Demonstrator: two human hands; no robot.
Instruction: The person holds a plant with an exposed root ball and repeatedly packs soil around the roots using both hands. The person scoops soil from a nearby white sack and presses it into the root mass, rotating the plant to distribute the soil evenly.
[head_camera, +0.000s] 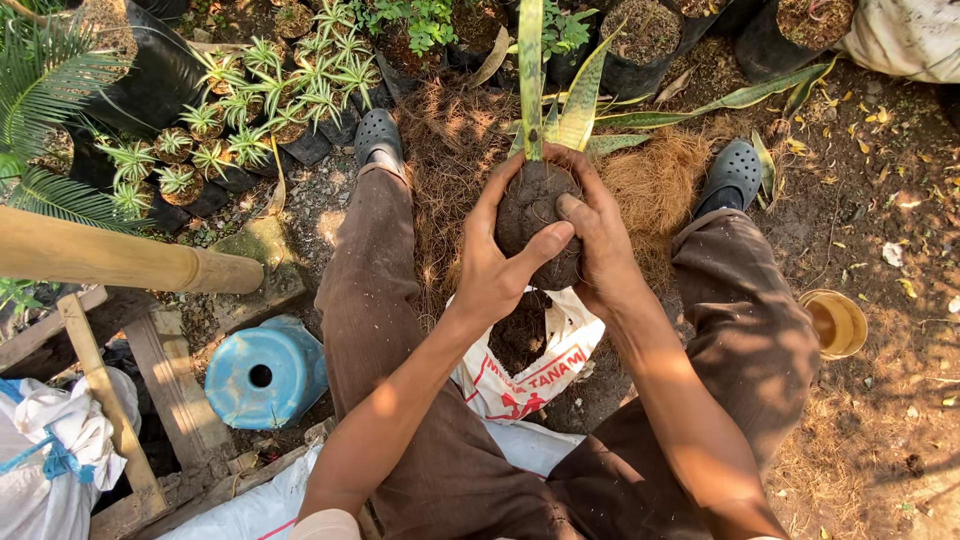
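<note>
Head view: you sit over a white soil bag (520, 385) at frame centre.
Left hand (495, 265): curled round the dark root ball (530, 215), thumb across it.
Right hand (600, 235): clasped on its other side.
Snake plant (535, 80): leaves rise upward.
Blue pot (265, 372): lower left, upturned.
</note>
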